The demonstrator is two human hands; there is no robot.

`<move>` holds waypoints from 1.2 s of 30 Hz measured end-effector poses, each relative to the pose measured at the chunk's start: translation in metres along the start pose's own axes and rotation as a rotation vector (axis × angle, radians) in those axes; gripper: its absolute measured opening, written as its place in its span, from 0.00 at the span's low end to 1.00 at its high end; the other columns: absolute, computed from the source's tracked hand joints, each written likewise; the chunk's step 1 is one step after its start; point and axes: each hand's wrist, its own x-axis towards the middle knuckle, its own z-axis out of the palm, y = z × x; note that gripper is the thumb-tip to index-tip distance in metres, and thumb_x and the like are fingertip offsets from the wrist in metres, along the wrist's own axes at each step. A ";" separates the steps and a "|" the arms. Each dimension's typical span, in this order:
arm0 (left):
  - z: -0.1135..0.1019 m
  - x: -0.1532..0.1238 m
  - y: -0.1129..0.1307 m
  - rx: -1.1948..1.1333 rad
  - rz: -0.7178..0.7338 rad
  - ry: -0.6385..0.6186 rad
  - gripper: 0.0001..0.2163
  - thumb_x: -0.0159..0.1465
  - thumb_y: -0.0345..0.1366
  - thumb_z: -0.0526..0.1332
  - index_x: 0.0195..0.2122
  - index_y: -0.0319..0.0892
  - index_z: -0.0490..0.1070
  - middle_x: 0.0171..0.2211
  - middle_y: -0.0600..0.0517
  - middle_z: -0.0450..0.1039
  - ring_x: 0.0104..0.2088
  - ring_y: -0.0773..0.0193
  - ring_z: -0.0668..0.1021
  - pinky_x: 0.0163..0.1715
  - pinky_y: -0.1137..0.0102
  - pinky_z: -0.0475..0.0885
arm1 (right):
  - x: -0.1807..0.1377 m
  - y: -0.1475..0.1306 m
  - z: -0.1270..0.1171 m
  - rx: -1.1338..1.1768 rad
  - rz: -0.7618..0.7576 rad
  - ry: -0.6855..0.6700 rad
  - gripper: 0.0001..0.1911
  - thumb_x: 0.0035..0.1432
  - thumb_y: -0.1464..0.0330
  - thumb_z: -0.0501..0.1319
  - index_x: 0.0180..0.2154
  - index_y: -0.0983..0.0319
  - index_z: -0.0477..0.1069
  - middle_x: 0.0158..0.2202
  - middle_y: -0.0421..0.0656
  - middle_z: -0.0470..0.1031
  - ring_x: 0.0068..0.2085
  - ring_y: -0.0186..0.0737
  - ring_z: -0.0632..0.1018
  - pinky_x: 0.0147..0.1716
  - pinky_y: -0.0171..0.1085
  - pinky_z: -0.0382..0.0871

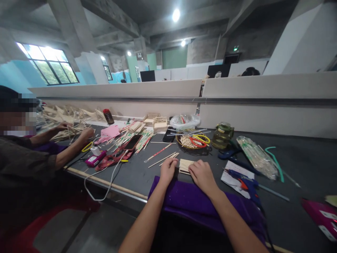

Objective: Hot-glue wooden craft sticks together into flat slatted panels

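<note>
A small block of pale wooden sticks (186,164), laid side by side in layers, lies on the dark table in front of me. My right hand (204,175) grips its right end, with the fingertips along the edge. Just left of the block is my left hand (168,171). Its fingers are curled together, and whatever they may hold is hidden. Several loose sticks (164,160) lie beyond my left hand. A purple cloth (189,200) is spread under my forearms at the table's edge.
Behind the block stands a basket (181,144) of short sticks with orange-handled scissors (198,142) on it. To the right are a glue gun (244,182), a glass jar (222,136) and a bag of sticks (256,158). A co-worker (23,158) handles sticks at left.
</note>
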 end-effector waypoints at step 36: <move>-0.003 -0.010 0.017 0.537 -0.071 -0.214 0.05 0.58 0.29 0.61 0.29 0.44 0.76 0.32 0.52 0.75 0.35 0.64 0.74 0.33 0.73 0.60 | -0.057 0.034 0.009 0.203 0.559 -0.096 0.14 0.62 0.67 0.51 0.39 0.55 0.75 0.38 0.41 0.76 0.40 0.39 0.76 0.33 0.34 0.62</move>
